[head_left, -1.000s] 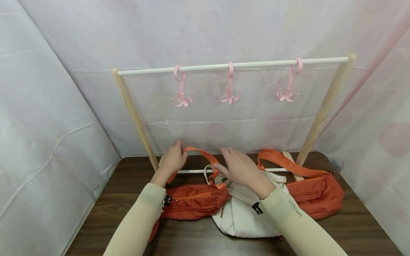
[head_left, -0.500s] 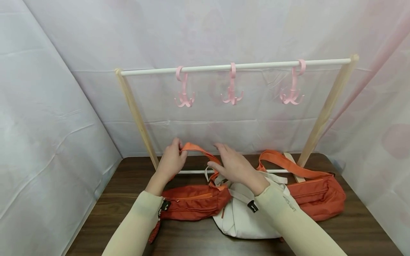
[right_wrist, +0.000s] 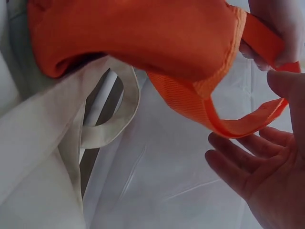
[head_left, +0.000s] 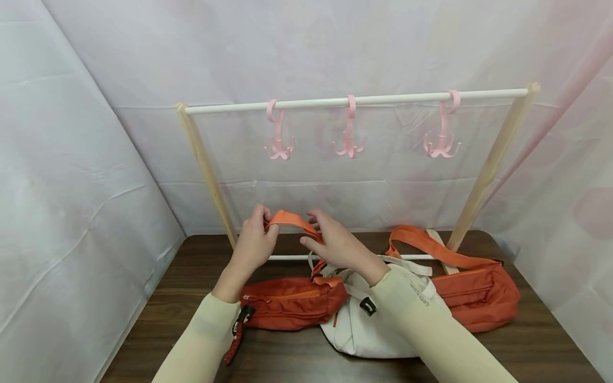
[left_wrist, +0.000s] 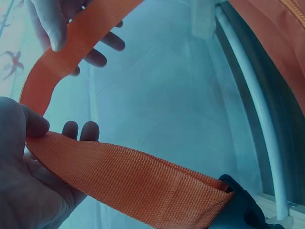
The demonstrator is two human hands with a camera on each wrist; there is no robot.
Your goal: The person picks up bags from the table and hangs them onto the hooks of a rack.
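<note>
My left hand (head_left: pixel 253 240) pinches the orange strap (head_left: pixel 289 218) of the left red waist bag (head_left: pixel 297 304), raising it in a loop. That bag lies on the table, partly over a white bag (head_left: pixel 356 332). Beside the strap's right side is my right hand (head_left: pixel 336 242). In the right wrist view my right hand (right_wrist: pixel 271 176) has spread fingers behind the strap (right_wrist: pixel 190 102), its thumb apart from it. A black buckle (left_wrist: pixel 238 205) ends the strap in the left wrist view. My right forearm hides part of the white bag.
Behind the bags stands a rack with a white top bar (head_left: pixel 397 99) and wooden posts (head_left: pixel 493 165). Three pink hooks (head_left: pixel 349 141) hang from it. A second red bag (head_left: pixel 479 295) lies at right on the wooden table (head_left: pixel 158 319). Pale curtains (head_left: pixel 96 159) enclose the sides.
My left hand has lifted the strap slightly. My right hand has moved left, closer to the strap. The bags stay on the table.
</note>
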